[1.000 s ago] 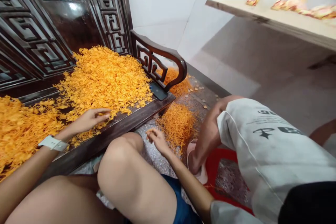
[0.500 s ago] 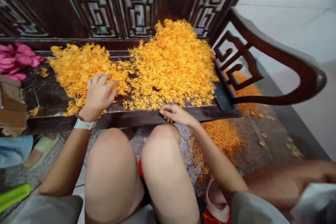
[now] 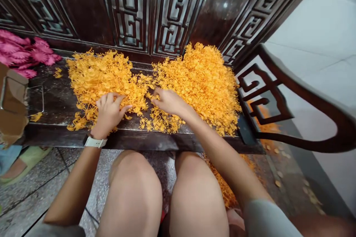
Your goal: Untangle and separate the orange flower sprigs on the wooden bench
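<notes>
Two heaps of small orange plastic-like flower pieces lie on a dark wooden bench [image 3: 128,139]. My left hand [image 3: 109,113], with a white watch at its wrist, rests at the front of the left heap [image 3: 102,72], its fingers spread and touching the pieces. Reaching in from the right, my right hand [image 3: 168,100] is at the gap beside the larger right heap [image 3: 205,81]. Its fingers are bent together near a few pieces; whatever they hold is too small to make out.
Pink flower pieces [image 3: 27,52] and a torn cardboard box [image 3: 12,100] with bent wire sit at the left. A dark phone-like object [image 3: 246,127] lies by the carved armrest [image 3: 303,139]. Below are more orange pieces [image 3: 226,189] and another person's foot in a green sandal [image 3: 30,163].
My right hand has moved from the bench's front edge up and left to the gap between the heaps. My left hand stays at the left heap. The view has shifted.
</notes>
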### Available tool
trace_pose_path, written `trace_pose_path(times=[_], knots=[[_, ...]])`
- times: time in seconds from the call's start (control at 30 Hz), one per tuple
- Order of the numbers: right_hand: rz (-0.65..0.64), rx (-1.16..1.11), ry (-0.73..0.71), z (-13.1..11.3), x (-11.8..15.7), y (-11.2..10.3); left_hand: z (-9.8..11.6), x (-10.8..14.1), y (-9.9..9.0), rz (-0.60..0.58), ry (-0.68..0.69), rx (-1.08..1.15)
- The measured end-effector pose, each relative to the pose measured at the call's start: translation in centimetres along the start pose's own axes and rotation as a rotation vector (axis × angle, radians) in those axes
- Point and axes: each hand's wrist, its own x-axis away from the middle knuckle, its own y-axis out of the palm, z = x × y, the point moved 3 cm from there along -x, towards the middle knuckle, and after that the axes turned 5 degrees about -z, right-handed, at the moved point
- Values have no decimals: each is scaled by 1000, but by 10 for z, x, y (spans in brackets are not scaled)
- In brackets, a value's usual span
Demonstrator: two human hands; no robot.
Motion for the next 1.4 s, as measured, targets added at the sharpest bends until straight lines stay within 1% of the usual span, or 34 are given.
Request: trace_pose_path(times=[0.03,0.07,0.13,0.2,0.27,0.4,0.47,0.53,0.67,0.73,0.8,0.87,0.93,1.07,1.2,1.27,1.33,1.4], knots=[[39,41,-13,-5,-20,2,1,1,3,6,-16,13],[29,78,-38,-8,-39,6,2,3,5,12,-35,34],[-45,126,-88,-8,-64,16,2,5,9,23,-74,92],[-88,127,-111,-4,-72,22,-1,6,11,32,-99,152],[-46,85,-119,0,-67,20,-4,7,11,56,-102,207],[135,-80,-166,5,-40,1,-6,6,9,121,-84,270],[243,-163,-180,8,-27,-12,-6,3,9,137,-117,247],[380,-241,-190,14,-16,-29,-7,0,10,137,-167,209],[731,-493,-161,44,11,-71,-19,-5,10,116,-252,166],[828,-594,-138,59,28,-90,-26,-7,9,101,-264,144],[867,-635,-132,69,48,-102,-28,-11,8,83,-250,108],[902,-656,-143,74,67,-108,-28,-16,7,79,-242,70],[944,-690,-149,76,85,-110,-28,-20,6,82,-243,44],[1000,-813,-106,76,115,-108,-31,-23,6,102,-271,0],[1035,-853,-145,75,139,-112,-39,-21,4,127,-298,-10],[1115,-895,-161,81,152,-122,-41,-20,4,116,-294,-10],[1192,-935,-161,94,168,-137,-42,-19,3,116,-289,4],[1217,-947,-155,109,184,-153,-43,-19,1,119,-280,29]])
